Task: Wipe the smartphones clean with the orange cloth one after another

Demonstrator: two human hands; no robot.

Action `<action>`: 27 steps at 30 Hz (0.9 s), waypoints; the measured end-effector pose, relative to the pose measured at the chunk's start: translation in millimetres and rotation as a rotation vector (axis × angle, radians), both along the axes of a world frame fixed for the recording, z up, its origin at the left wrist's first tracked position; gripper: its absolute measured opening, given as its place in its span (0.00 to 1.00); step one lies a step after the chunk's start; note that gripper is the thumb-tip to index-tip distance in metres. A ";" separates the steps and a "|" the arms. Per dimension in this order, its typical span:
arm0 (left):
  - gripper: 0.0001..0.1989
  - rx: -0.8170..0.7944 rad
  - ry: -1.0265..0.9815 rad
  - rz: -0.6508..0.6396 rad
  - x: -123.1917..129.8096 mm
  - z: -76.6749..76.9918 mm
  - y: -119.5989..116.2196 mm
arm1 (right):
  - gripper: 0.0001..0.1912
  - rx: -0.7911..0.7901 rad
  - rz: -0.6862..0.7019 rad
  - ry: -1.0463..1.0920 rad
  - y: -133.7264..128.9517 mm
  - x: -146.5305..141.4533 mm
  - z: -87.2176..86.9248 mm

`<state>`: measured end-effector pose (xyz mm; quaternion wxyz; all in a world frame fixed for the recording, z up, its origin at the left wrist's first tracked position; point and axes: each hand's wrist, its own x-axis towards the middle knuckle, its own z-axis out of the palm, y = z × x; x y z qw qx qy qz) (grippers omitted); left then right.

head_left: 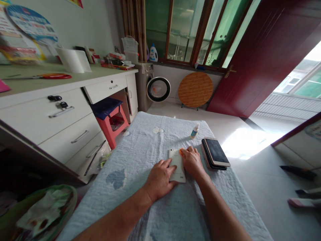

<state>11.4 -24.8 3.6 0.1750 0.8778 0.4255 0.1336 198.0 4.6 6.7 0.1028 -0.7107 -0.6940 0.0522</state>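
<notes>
A white phone (pixel 178 170) lies face down on the blue cloth (pixel 140 147) covering the table. My left hand (pixel 160 179) rests on the phone's left side and lower part, fingers apart, steadying it. In my right hand (pixel 192 162), an orange item (pixel 181 152) is pinched against the phone's upper right corner; most of it is hidden by the fingers. Right of that hand sits a stack of phones, with a gold-edged phone (pixel 216 151) on top, screen up. A small spray bottle (pixel 194 131) stands upright beyond the hands.
To the left are a white desk (pixel 67 117) with drawers and a red stool (pixel 114 125). A green basket (pixel 72 201) holding crumpled items is at the lower left. Behind the table are a washing machine (pixel 143 85) and a round wooden tabletop (pixel 195 89).
</notes>
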 end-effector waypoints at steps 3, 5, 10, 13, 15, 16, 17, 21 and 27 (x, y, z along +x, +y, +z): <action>0.27 -0.007 0.003 -0.005 -0.1 -0.1 -0.1 | 0.14 0.024 0.011 0.008 1.7 -3.3 -1.6; 0.27 -0.005 0.004 -0.005 0.0 0.3 -0.2 | 0.15 0.057 0.034 0.016 3.5 -7.6 -2.5; 0.26 0.016 -0.010 -0.005 0.1 2.3 -0.9 | 0.15 0.085 0.101 0.028 7.8 -18.9 -4.8; 0.25 0.023 -0.013 -0.007 0.4 3.3 -1.1 | 0.15 0.069 0.129 0.038 8.1 -23.3 -4.8; 0.25 0.023 -0.011 -0.007 0.7 3.4 -1.1 | 0.16 0.064 0.142 0.048 7.3 -25.0 -4.0; 0.25 0.023 -0.008 -0.008 0.8 3.2 -1.0 | 0.16 0.063 0.148 0.052 6.9 -25.6 -3.6; 0.25 0.023 -0.005 -0.009 1.0 3.0 -0.9 | 0.16 0.063 0.153 0.054 6.4 -26.0 -3.2; 0.23 0.021 -0.004 -0.012 1.3 2.8 -0.7 | 0.16 0.045 0.176 0.064 6.1 -26.4 -2.4; 0.24 0.000 0.001 -0.014 0.9 5.0 -0.4 | 0.16 0.017 0.216 0.110 6.3 -25.9 -2.6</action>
